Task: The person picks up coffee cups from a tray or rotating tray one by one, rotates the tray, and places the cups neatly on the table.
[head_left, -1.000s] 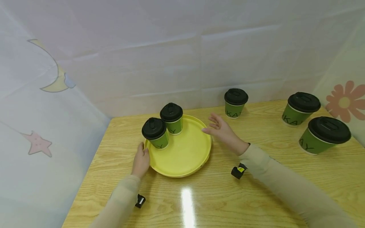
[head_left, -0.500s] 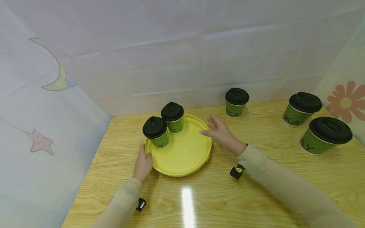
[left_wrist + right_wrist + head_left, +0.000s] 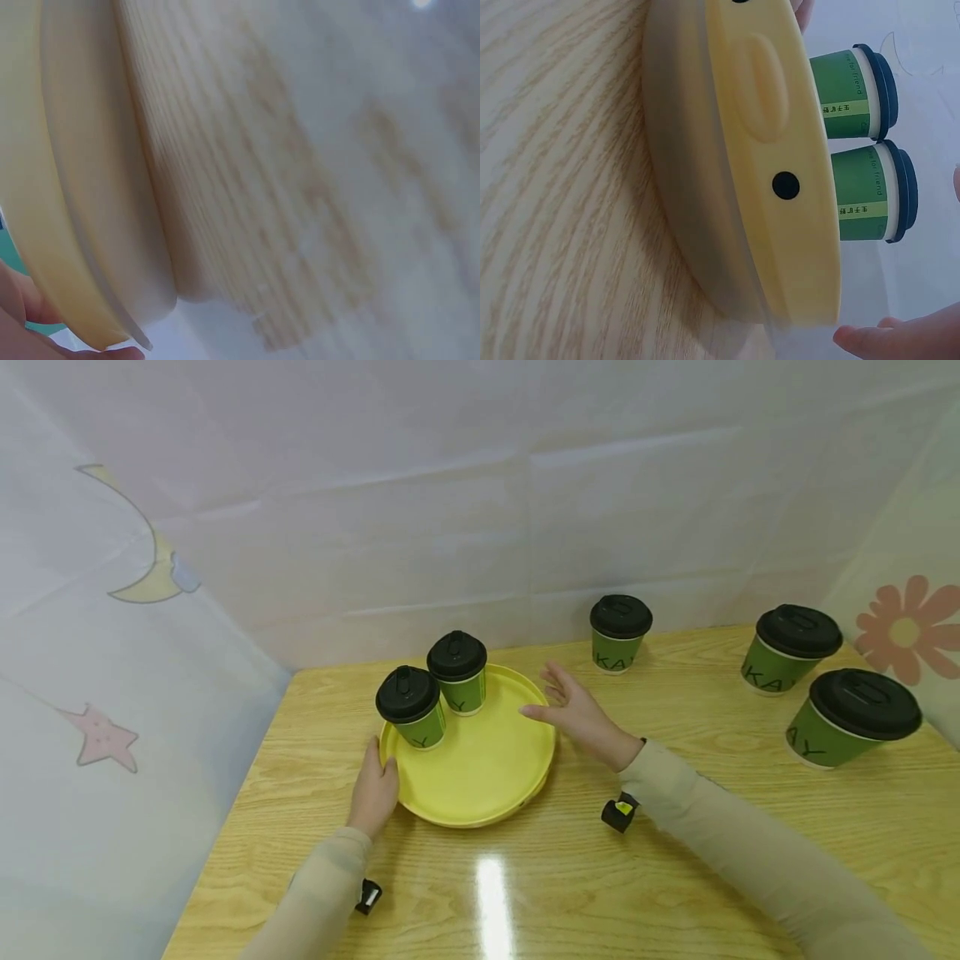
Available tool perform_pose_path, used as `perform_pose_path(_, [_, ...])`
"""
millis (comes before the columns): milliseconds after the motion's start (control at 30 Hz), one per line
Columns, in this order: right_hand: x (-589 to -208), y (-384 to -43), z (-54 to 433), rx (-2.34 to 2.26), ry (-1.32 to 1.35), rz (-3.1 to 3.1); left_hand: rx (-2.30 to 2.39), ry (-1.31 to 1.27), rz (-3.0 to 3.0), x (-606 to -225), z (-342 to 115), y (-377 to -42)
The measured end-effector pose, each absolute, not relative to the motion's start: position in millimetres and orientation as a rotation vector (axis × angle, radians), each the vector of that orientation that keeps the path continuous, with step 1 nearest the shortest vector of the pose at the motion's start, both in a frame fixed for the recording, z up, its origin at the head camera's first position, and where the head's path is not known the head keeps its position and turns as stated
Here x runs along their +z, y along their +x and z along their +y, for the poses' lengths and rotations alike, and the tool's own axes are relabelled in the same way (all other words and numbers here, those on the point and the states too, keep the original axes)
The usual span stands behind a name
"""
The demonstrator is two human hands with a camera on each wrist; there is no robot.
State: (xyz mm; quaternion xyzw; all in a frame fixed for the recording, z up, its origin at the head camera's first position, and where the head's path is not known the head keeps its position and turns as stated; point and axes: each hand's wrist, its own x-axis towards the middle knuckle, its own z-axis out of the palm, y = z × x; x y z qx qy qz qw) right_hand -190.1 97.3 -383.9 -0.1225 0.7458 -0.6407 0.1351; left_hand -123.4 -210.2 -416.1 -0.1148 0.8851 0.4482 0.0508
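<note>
A round yellow tray (image 3: 495,777) with a raised rim sits on the table. Two green paper cups with black lids stand upright at its left: a front cup (image 3: 420,728) and a rear cup (image 3: 465,693), close together. My left hand (image 3: 373,793) grips the tray's left edge, the thumb over the rim and fingers below it. Over the opposite edge is my right hand (image 3: 588,718), fingers loosely spread, thumb pointing inward, nothing held. In the right wrist view, the right fingertips (image 3: 847,337) show beside the rim, whose side bears black dots and a raised oval.
Three more lidded green cups stand right of the tray: a back cup (image 3: 619,639) near the wall sheet, a far-right cup (image 3: 783,664) and a nearer cup (image 3: 832,731). A pale printed sheet (image 3: 420,527) hangs behind and beside the wooden table (image 3: 585,893).
My right hand has moved slightly left, its thumb further over the tray. The rear cup sits a little further right on the tray. The left hand has shifted slightly along the rim.
</note>
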Motion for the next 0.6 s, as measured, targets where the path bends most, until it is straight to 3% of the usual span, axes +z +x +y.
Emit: perform_pose_path(600, [-385.2, -193.3, 98.2, -1.841, -0.387, 2.187, 1.352, -0.317, 2.729, -420.6, -214.4, -125.9])
